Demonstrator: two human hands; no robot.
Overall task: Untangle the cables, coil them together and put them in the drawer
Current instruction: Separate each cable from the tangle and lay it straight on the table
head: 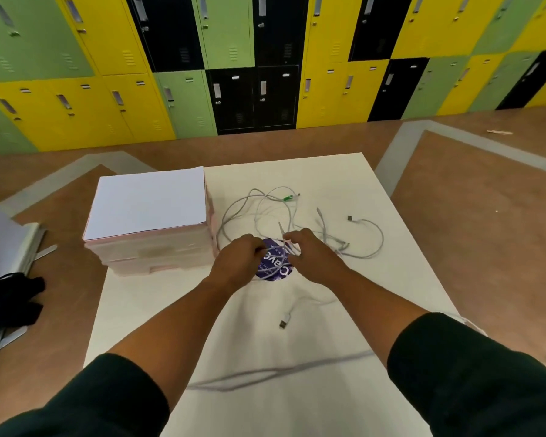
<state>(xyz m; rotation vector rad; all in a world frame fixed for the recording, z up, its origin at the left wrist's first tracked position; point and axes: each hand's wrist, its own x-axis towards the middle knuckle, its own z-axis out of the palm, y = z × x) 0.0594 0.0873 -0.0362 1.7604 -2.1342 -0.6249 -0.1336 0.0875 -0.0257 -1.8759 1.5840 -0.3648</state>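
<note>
A tangle of thin white and grey cables lies on the white table, with loops spreading far and right. One end has a green plug; another plug lies nearer me. My left hand and my right hand are both in the middle of the tangle, fingers curled round cable strands above a round purple sticker. A small pinkish drawer unit with a white top stands on the table's left side, its drawers closed.
A blurred cable trails across the near table. Coloured lockers line the far wall. A black cloth lies on the floor at left beside a grey panel. Brown floor surrounds the table.
</note>
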